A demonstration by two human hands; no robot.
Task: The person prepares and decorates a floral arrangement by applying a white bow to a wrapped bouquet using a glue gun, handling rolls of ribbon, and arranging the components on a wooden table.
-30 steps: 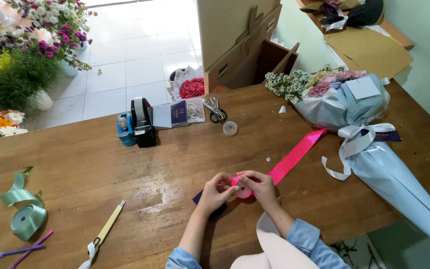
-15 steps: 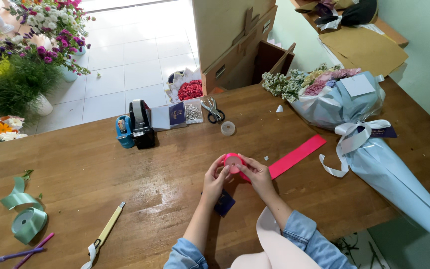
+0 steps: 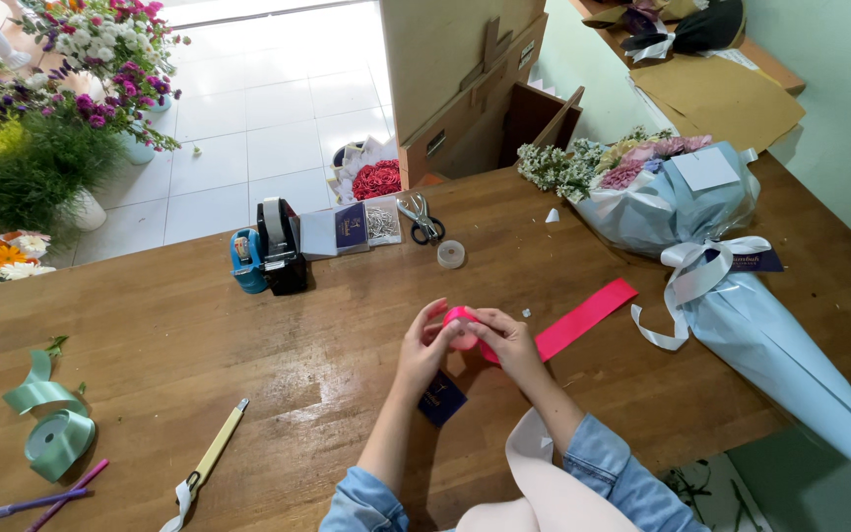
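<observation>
**Wooden worktable, 2 hands on a pink ribbon**

Long brown wooden table in a flower shop, white tiled floor beyond the far edge, potted flowers at far left on the floor.

Near the middle of the table: left hand and right hand raised a little above the wood, close together, both closed on a small loop of pink ribbon. Left fingers curled, thumb and fingertips pinching the loop from the left. Right fingers bent over it from the right, pinching the same fold. Neither hand spread flat. Rest of the ribbon trailing from the right hand, lying flat on the wood toward the upper right.

Just below the hands, flat on the table: small dark blue card. Blue denim sleeves at the bottom edge.

Right side: wrapped bouquet in pale blue paper lying on the table, tied with a pale bow, blooms toward the far edge, well apart from the hands.

Far edge: black tape dispenser, blue dispenser beside it, scissors, small clear tape roll.

Left end: spool of pale green ribbon, 2 purple pens near it, yellow-handled cutter lying closer to the middle.
</observation>
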